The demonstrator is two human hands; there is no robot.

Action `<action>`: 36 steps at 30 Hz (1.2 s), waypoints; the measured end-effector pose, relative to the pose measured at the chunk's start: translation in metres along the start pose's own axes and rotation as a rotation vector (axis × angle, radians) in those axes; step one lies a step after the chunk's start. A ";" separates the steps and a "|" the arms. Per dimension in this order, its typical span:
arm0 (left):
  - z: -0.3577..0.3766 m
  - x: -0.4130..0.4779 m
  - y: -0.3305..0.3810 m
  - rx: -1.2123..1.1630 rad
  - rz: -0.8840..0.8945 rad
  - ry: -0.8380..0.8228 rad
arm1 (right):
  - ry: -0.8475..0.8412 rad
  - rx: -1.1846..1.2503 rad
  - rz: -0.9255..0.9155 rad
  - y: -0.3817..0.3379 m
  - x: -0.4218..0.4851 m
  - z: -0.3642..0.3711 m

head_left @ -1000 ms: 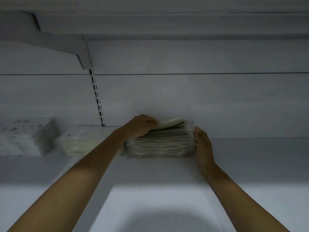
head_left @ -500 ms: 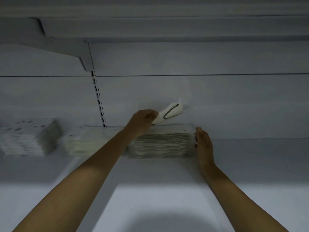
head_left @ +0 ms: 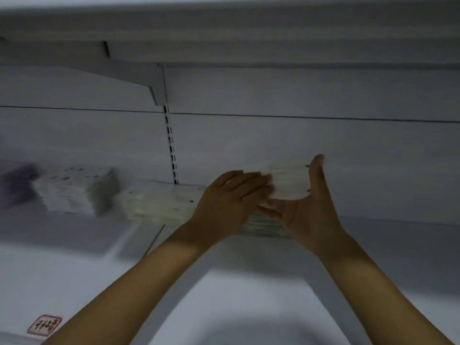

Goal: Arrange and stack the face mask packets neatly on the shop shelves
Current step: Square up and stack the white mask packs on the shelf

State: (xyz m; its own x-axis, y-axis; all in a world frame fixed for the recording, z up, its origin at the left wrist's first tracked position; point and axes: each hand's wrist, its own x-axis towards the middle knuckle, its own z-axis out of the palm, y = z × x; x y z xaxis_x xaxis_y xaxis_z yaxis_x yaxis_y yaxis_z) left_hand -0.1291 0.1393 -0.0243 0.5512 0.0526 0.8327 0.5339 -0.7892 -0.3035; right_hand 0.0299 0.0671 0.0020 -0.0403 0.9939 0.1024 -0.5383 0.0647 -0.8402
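Head view: blurred by motion.
Left hand (head_left: 230, 199): grip flat, fingers straight, resting on the packet stack's (head_left: 286, 184) front.
Right hand (head_left: 307, 204): grip spread, palm up beside the stack's right edge.
Packet stack: on the shelf (head_left: 398, 235), between both hands.
Neighbouring stacks (head_left: 159, 204): further left on the shelf.

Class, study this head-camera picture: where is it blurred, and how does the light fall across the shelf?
Head view: motion blur smears the left hand's fingers, the packet between the hands, and the stacks at far left; the right hand reads sharper. The shelf lies in dim grey shade; the front area is brighter, with a dark rounded shadow at bottom centre. The red label is blurred.
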 end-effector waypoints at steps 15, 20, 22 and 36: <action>-0.076 -0.070 0.027 -1.038 -1.562 0.246 | 0.012 -0.061 0.093 0.049 -0.007 -0.018; -0.130 -0.108 0.039 -0.698 -1.546 0.267 | -0.031 -0.321 0.151 0.075 -0.014 0.000; -0.160 -0.125 0.042 -0.672 -1.547 0.282 | -0.071 -0.351 0.195 0.087 -0.021 0.015; -0.326 -0.224 -0.023 -0.593 -1.539 0.205 | -0.091 -0.615 0.013 0.176 -0.055 0.176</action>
State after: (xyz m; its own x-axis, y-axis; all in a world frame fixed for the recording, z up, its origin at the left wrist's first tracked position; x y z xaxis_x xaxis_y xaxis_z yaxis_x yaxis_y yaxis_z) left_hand -0.4738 -0.0537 -0.0535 -0.3393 0.9134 0.2247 0.1347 -0.1893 0.9726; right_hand -0.2106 0.0078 -0.0582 -0.1299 0.9852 0.1123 0.0447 0.1190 -0.9919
